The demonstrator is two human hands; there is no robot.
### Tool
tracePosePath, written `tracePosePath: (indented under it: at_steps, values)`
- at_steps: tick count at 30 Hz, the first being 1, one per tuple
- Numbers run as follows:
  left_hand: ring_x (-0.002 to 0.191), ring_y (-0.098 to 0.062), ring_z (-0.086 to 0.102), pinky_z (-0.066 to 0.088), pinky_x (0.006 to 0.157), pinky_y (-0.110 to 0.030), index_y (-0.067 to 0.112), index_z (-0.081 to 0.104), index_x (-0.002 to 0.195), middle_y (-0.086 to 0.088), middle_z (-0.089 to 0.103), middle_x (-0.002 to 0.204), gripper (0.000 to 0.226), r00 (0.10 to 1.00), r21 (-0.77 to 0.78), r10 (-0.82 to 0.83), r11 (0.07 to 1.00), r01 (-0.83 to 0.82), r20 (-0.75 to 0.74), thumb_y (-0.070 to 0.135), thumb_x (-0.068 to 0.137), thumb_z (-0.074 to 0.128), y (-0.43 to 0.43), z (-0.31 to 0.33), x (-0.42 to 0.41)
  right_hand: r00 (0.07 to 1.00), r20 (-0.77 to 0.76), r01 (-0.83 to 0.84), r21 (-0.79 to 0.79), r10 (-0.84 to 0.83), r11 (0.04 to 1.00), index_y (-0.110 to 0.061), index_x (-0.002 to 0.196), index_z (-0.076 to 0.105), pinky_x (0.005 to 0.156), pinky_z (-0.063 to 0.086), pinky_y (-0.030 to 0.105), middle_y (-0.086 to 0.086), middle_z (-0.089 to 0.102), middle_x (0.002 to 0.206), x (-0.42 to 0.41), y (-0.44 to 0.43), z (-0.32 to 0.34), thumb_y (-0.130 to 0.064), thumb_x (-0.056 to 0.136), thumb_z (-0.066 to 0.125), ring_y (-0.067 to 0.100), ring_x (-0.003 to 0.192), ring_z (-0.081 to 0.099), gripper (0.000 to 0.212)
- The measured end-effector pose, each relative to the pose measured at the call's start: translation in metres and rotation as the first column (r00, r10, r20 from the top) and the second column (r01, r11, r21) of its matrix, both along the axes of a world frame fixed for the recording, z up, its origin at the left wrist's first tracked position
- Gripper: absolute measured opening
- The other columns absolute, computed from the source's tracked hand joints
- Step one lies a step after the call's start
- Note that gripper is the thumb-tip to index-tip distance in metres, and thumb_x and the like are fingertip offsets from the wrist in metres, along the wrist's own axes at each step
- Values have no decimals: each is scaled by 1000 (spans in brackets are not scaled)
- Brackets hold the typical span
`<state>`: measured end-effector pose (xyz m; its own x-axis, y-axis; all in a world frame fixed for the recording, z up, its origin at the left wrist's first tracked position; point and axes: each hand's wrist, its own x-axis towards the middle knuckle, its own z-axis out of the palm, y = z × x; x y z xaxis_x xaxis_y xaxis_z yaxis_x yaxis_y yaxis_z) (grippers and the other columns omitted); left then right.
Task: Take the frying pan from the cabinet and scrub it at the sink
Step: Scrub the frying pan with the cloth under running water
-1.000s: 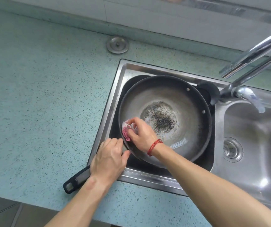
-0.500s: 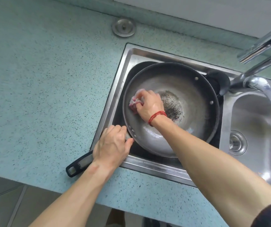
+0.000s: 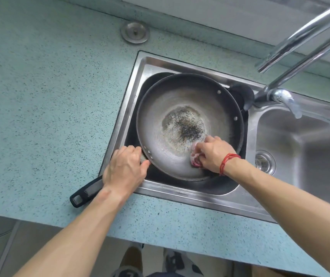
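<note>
The speckled counter [image 3: 40,100] fills the left of the frame, and the black handle [image 3: 86,191] pokes out over it towards the lower left. The left hand [image 3: 124,170] has its fingers curled round that handle just where it joins the frying pan [image 3: 189,127], right at the sink [image 3: 180,196] rim's lower left corner. The pan sits tilted in the left basin, nearly filling it. A dark burnt patch [image 3: 184,122] lies in its middle.

Lower right of the pan, the right hand [image 3: 215,152] bunches its fingers on a pink cloth [image 3: 195,158] and presses it against the inner wall, just beside the patch. To my eye the scrubbing is best done in small firm circles worked inward over the burnt part, with the left hand bracing so the pan does not rock.

Room is tight. The pan's rim is close to the basin walls all round, and the tap [image 3: 299,48] hangs over the upper right, so a wide sweep that way could knock it. The right basin [image 3: 303,148] and the counter give room for the elbows and for swinging the handle
</note>
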<state>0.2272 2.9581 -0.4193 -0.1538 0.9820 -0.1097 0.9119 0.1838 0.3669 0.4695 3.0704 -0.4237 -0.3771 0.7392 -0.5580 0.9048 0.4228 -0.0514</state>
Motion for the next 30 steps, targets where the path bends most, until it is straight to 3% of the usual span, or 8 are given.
tracePosePath:
  at_steps: [4,7,11,14,17,21,26,30]
  values:
    - [75,-17,42,43,72,-33,7,62,89,-4,58,79,22,1000,-6,6,1000,-6,7,28,89,64,1,1,0,976,-96,200,70,-193,977,-23,115,63,87,46,40,11,58,116,-9,-14,-13,-24,91,52,36,104,55,27]
    - [78,-21,49,46,75,-36,8,61,89,-4,58,81,21,1000,-23,7,1000,-7,11,29,90,63,0,0,1,909,-226,342,-83,-351,936,-23,111,65,89,46,35,10,59,117,-38,-25,-16,-33,93,57,33,105,60,22]
    - [81,-24,51,46,74,-37,7,62,91,-6,59,83,23,1000,-35,11,999,-11,1,30,89,65,1,0,1,825,-404,325,-231,-395,917,-20,117,64,85,44,30,11,66,116,-101,-36,-7,-38,98,53,28,106,61,29]
    - [81,-24,51,45,74,-37,9,60,88,-5,57,82,24,1000,-41,8,999,-8,-10,32,88,66,1,1,1,754,-441,381,-310,-487,871,-21,112,63,80,45,28,7,70,110,-112,-34,3,-38,95,56,25,101,64,25]
    - [81,-24,50,43,75,-36,9,58,85,-5,57,82,22,1000,-48,-1,999,1,-8,30,89,63,1,0,0,833,-358,320,-313,-423,894,-22,103,68,81,52,29,1,73,102,-84,-36,9,-45,91,61,21,93,67,27]
    - [79,-21,46,41,73,-35,10,56,83,-4,56,80,22,1000,-57,-4,998,4,8,29,91,61,2,1,-1,976,-53,191,-238,-209,952,-24,94,73,77,56,29,-1,74,97,-26,-21,16,-50,84,65,20,84,66,29]
    - [77,-19,42,41,70,-34,9,57,84,-4,56,80,24,1000,-43,-14,999,15,8,32,90,62,1,0,-3,982,173,-109,184,77,977,-27,106,68,83,43,35,6,63,104,30,34,16,-40,92,58,30,102,55,22]
    - [76,-23,47,44,70,-38,7,59,85,-6,57,78,23,1000,-35,-32,999,32,0,29,90,64,1,1,-2,969,227,-187,414,98,891,-5,118,54,83,42,44,15,58,105,39,50,-1,-12,95,46,35,101,51,26]
